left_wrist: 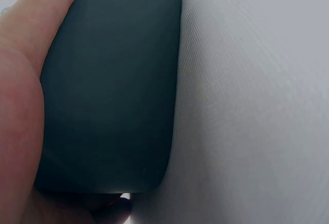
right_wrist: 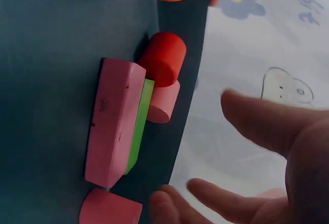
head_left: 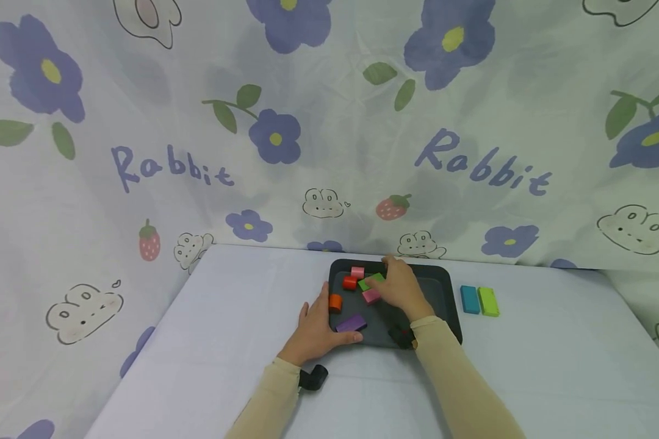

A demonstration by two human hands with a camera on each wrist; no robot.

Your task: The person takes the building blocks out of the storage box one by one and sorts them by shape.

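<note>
A dark tray (head_left: 436, 299) holds several coloured blocks. My left hand (head_left: 317, 326) rests against its near left corner, fingers stretched along the left side and thumb along the front edge. Spread over the tray's far side is my right hand (head_left: 398, 285), with nothing between its fingers in the right wrist view. Below its thumb lie a green block (head_left: 370, 281) and a pink block (right_wrist: 115, 124), side by side. A red cylinder (head_left: 349, 283) and a light pink cylinder (head_left: 357, 272) sit beyond them. An orange cylinder (head_left: 335, 303) and a purple block (head_left: 351, 324) lie close to my left hand.
Right of the tray, a blue block (head_left: 470, 300) and a lime green block (head_left: 489, 302) lie side by side on the white table (head_left: 554, 353). Another pink piece (right_wrist: 109, 207) shows at the bottom of the right wrist view. A patterned cloth (head_left: 329, 171) hangs behind the table.
</note>
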